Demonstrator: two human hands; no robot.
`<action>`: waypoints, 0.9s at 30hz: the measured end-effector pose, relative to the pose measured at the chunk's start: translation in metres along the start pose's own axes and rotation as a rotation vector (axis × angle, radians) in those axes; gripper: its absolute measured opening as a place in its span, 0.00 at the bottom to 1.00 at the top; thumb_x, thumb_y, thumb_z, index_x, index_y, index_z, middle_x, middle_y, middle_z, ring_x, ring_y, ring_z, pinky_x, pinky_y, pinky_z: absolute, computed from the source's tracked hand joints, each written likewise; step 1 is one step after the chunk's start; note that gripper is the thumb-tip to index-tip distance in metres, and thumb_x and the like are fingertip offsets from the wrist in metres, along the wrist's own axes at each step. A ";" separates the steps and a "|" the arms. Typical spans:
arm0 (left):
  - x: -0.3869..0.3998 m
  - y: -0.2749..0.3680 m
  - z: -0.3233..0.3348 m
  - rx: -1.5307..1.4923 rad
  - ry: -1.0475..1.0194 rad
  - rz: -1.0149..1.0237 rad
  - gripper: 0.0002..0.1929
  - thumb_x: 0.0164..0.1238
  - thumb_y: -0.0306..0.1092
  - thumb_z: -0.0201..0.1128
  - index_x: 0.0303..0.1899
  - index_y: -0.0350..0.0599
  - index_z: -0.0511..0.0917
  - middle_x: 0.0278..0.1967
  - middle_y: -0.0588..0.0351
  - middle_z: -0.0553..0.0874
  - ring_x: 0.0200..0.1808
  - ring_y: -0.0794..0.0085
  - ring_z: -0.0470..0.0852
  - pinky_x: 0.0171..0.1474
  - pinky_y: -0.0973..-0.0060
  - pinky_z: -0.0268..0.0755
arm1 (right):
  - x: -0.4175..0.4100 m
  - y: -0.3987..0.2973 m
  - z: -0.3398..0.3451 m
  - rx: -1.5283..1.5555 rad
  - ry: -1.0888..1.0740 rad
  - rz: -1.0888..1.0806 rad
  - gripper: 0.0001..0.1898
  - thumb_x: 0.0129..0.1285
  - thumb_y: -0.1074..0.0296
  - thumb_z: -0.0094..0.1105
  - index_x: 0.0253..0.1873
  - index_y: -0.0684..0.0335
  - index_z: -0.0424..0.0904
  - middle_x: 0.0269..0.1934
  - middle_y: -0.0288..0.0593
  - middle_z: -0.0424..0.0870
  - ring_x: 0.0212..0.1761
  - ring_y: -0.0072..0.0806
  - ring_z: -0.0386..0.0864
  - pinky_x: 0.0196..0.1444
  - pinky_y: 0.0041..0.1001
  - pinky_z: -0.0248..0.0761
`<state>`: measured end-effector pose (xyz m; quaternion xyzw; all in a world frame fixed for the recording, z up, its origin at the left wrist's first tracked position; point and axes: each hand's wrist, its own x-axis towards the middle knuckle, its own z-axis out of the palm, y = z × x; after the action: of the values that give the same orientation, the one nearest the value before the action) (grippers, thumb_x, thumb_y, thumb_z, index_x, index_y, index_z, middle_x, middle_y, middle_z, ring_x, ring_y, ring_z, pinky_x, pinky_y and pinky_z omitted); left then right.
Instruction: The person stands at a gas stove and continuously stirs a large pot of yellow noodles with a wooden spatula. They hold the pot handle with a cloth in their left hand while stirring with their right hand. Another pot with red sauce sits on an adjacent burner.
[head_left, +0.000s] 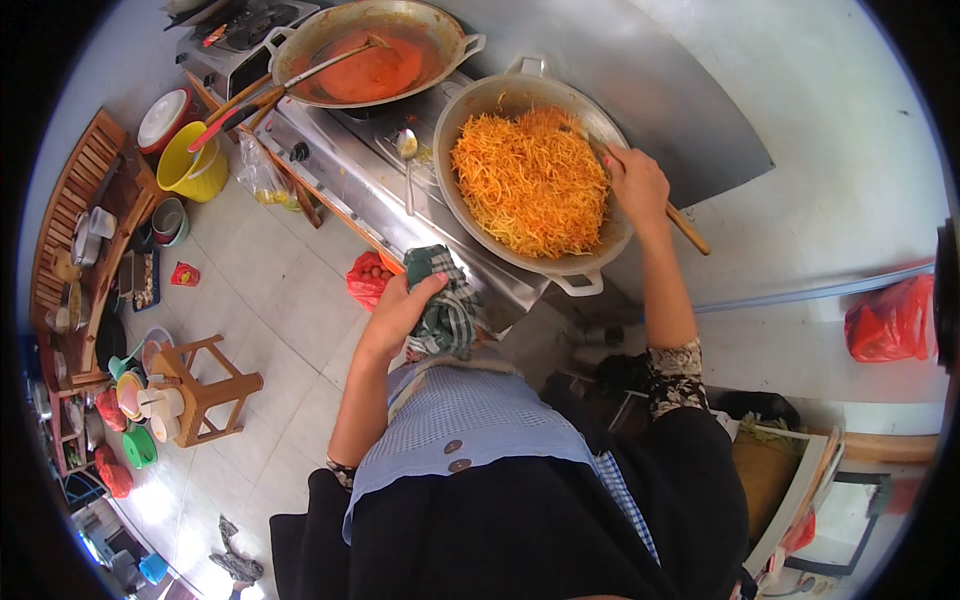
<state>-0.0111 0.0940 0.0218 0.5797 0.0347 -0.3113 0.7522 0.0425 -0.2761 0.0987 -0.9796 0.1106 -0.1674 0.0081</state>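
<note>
A large metal wok (448, 161) stands on the gas stove (341, 176), heaped with orange shredded fried strips (529, 187). My right hand (640, 184) grips the wooden handle (688, 230) of a utensil whose head is hidden among the strips. Close to the stove's front edge, my left hand (401, 315) holds a bunched green-and-white checked cloth (444, 300), apart from the wok. Left of the wok, a metal spoon (408, 172) lies on the stove top.
A second wok (431, 86) holds red sauce and a long-handled ladle (322, 67). Utensil handles jut out above a yellow bucket (196, 161). A red bag of eggs (367, 277) sits below the stove edge. On the tiled floor stands a brown plastic stool (202, 386).
</note>
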 end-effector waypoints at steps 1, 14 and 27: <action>-0.004 0.000 0.000 -0.001 -0.010 0.035 0.19 0.72 0.41 0.63 0.51 0.31 0.80 0.42 0.55 0.87 0.40 0.77 0.84 0.45 0.77 0.77 | -0.003 0.006 -0.011 0.032 -0.094 -0.013 0.13 0.68 0.59 0.62 0.55 0.49 0.86 0.40 0.48 0.86 0.43 0.45 0.84 0.43 0.38 0.75; -0.008 -0.023 -0.042 -0.038 0.033 -0.016 0.20 0.69 0.38 0.63 0.55 0.33 0.79 0.46 0.56 0.86 0.47 0.74 0.83 0.53 0.75 0.75 | -0.015 -0.021 0.003 -0.025 0.010 0.038 0.14 0.67 0.61 0.62 0.55 0.49 0.86 0.41 0.49 0.87 0.44 0.48 0.83 0.45 0.40 0.75; 0.075 0.161 -0.200 1.448 1.028 0.420 0.45 0.57 0.29 0.62 0.78 0.62 0.54 0.70 0.27 0.65 0.52 0.42 0.85 0.51 0.57 0.80 | -0.040 -0.009 -0.036 -0.033 -0.117 0.006 0.14 0.66 0.62 0.63 0.56 0.49 0.86 0.36 0.47 0.82 0.41 0.47 0.81 0.42 0.42 0.73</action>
<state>0.1926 0.2624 0.0630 0.9719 0.0556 0.1830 0.1373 -0.0046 -0.2573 0.1200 -0.9874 0.1156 -0.1081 -0.0014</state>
